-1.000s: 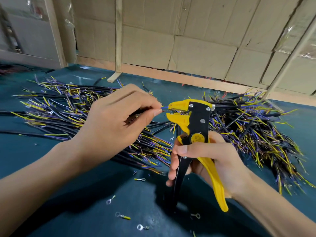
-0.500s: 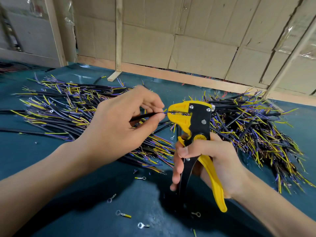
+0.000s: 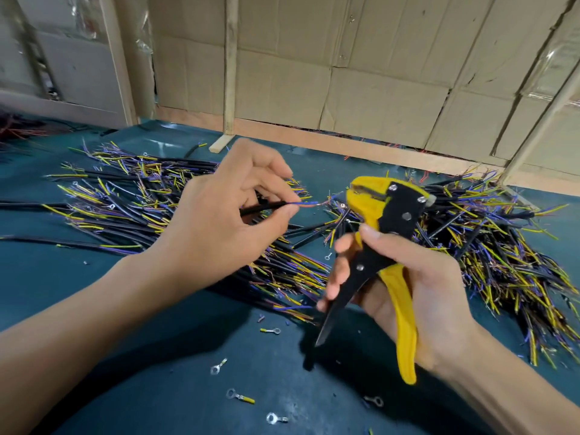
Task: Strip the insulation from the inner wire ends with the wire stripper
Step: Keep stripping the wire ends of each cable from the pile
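Over the table's (image 3: 94, 309) middle, my left hand (image 3: 216, 227) is pinching a black cable (image 3: 266, 208), its blue wire end (image 3: 306, 203) pointing right. My right hand (image 3: 417, 287) is gripping the wire stripper (image 3: 387, 246), its head just beside that end.

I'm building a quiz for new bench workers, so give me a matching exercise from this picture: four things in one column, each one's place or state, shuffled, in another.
Things:
1. wire stripper
2. black cable
3. ring terminal with yellow sleeve
4. wooden strip

Places or states:
A. lying loose on the green table near the front edge
B. pinched in the left hand
C. standing upright against the cardboard wall
D. gripped by its handles in the right hand

Pairs: 1-D, 2-B, 3-A, 4-C
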